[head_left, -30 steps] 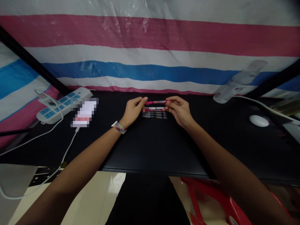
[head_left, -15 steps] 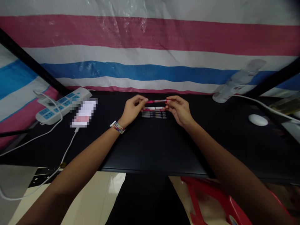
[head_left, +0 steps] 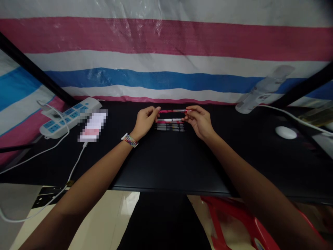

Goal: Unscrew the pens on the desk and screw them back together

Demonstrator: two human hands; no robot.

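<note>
Toward the far side of the black table [head_left: 161, 163], centred in my head view, I have both hands close together over a small row of pens. My left hand [head_left: 145, 119] is narrowed, thumb and fingers drawn in at the left end of a red pen [head_left: 173, 111]. My right hand [head_left: 200, 119] pinches the same pen near its other end, so it spans the gap between them, nearly level across the view. On my side of it, a white pen [head_left: 170, 119] lies parallel, its ends close by the lower fingers of both hands; whether they touch it I can't tell. Right against that I see a pink pen [head_left: 170, 122], then several grey pens [head_left: 170, 127] side by side, too small for me to count with certainty.

A multicoloured wristband [head_left: 130, 140] circles the left wrist. Over to the left I've got a white power strip [head_left: 70, 116] with blue socket faces, and just beside it a flat device [head_left: 95, 123], pixelated, with a white cable [head_left: 77, 161] running from its near end over the table's edge. Off to the right, well apart from the pens, are a clear bottle [head_left: 262, 92] near the back and a white mouse [head_left: 286, 132]. Striped sheeting [head_left: 166, 38] hangs behind everything, and a red stool [head_left: 218, 222] shows below the table on the right.
</note>
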